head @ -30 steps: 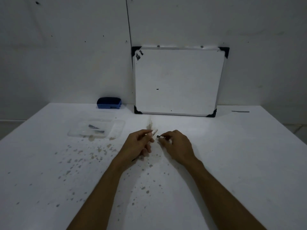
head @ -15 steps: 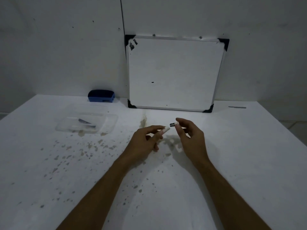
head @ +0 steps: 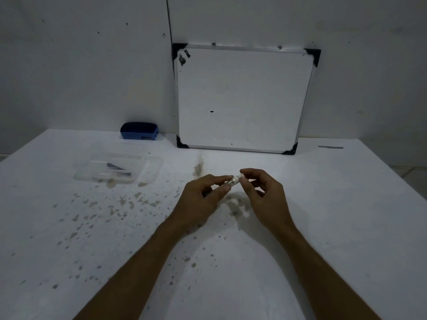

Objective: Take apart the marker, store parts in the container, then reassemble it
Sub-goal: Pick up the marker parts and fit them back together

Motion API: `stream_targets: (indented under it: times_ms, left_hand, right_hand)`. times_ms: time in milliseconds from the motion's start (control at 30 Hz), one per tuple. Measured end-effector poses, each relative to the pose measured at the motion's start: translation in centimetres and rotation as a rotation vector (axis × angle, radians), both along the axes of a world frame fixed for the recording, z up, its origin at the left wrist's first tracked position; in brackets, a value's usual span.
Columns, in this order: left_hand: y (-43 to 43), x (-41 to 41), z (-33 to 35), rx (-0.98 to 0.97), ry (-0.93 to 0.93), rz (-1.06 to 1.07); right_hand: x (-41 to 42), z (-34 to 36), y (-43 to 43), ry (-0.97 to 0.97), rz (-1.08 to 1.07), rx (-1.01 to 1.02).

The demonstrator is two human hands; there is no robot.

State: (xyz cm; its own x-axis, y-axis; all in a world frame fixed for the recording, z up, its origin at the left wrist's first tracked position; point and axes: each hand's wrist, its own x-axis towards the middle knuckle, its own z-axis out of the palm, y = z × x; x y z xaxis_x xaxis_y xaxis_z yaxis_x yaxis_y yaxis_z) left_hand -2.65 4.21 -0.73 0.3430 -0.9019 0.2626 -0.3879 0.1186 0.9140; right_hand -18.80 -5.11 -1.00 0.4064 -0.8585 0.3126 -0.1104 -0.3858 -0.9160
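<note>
A clear plastic container (head: 153, 172) is seen toward the far left corner of the tabletop (head: 346, 204); a dark pointed part (head: 118, 168) is held in it, lying flat near its middle; whether anything pale lies beside that part cannot be told through the plastic. A blue eraser (head: 139, 134) is set at the far edge of the tabletop, just behind the container; a whiteboard (head: 242, 100) is leaned on the wall at the far edge, right of the eraser; a thin grey strip (head: 330, 147) is laid near the far right corner. Brownish stains (head: 120, 204) are scattered over the left and middle of the tabletop; nothing is placed between the hands and the container. The white marker barrel (head: 233, 180) is held above the middle of the tabletop, tilted up to the right; it is gripped by the left hand (head: 201, 202), whose fingers are curled round its lower length; its upper end is pinched by the thumb and forefinger of the right hand (head: 263, 195), the other fingers being loosely bent; both hands are kept well apart from the container.
</note>
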Motion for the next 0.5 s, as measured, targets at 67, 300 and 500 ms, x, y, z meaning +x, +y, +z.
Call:
stream_targets:
  times_ms: [67, 300, 500]
  left_hand:
    - [-0.2, 0.3, -0.3, -0.038, -0.074, 0.018]
    - [-0.3, 1.6, -0.1, -0.157, -0.223, -0.023]
    - [0.2, 2.1, 0.7, -0.075, -0.158, -0.121]
  right_hand:
    - [-0.2, 0.1, -0.1, -0.016, 0.012, 0.003]
    - [-1.4, 1.1, -0.6, -0.147, 0.179, 0.217]
    - [-1.8, 1.9, -0.5, -0.216, 0.333, 0.572]
